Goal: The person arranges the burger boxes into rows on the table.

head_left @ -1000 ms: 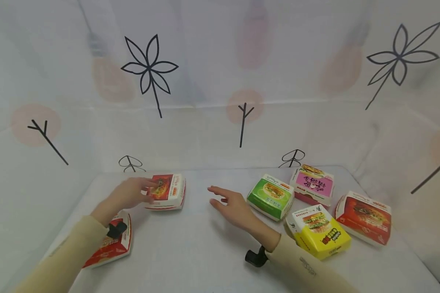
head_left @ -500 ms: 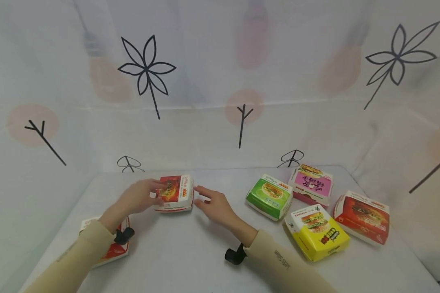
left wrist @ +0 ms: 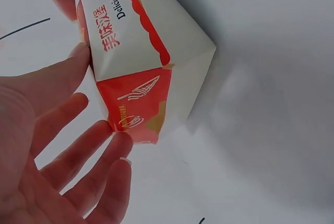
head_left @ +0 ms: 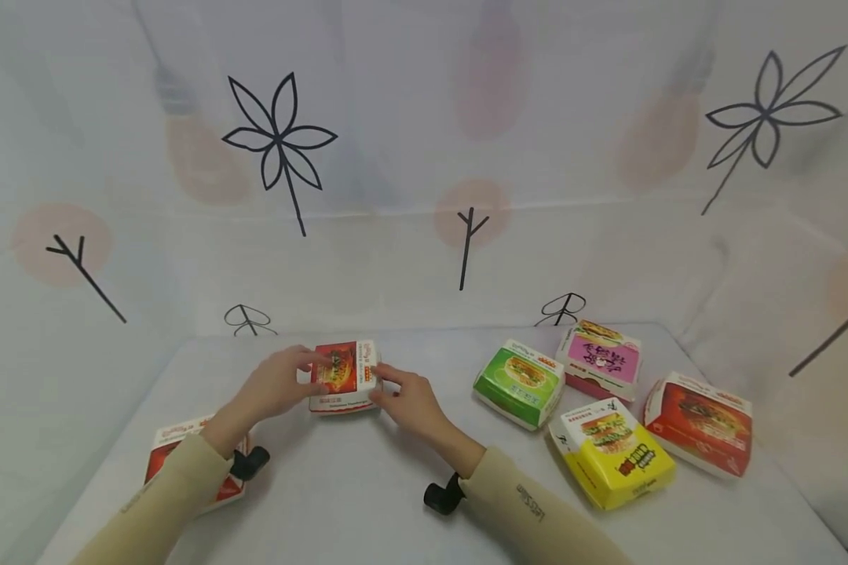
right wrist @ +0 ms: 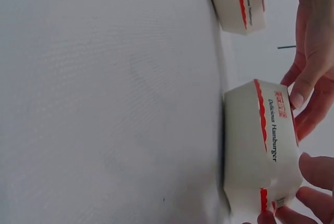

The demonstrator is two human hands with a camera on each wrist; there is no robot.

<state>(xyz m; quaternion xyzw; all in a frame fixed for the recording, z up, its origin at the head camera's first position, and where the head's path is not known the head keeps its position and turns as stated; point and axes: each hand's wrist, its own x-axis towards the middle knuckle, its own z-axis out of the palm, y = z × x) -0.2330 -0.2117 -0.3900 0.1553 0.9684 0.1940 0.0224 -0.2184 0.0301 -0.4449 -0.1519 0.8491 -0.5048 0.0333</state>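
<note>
A red-and-white burger box point(head_left: 346, 373) lies on the table between both hands. At its left side is the left hand point(head_left: 265, 392), its thumb and fingertips touching the box point(left wrist: 130, 31) and the fingers loosely bent in the left wrist view. The right hand point(head_left: 415, 404) touches the opposite side with extended fingers and thumb; in the right wrist view its fingertips rest against the box point(right wrist: 245, 135). The underside stays hidden.
Another red-and-white box point(head_left: 173, 435) lies partly under the left forearm. On the right stand a green box point(head_left: 519, 384), a pink box point(head_left: 601, 361), a yellow box point(head_left: 615, 455) and a red box point(head_left: 699, 424). A patterned cloth point(head_left: 381, 267) hangs behind.
The box between the hands has moved right along with the left hand. The right hand has come leftward from apart to touch its right side.
</note>
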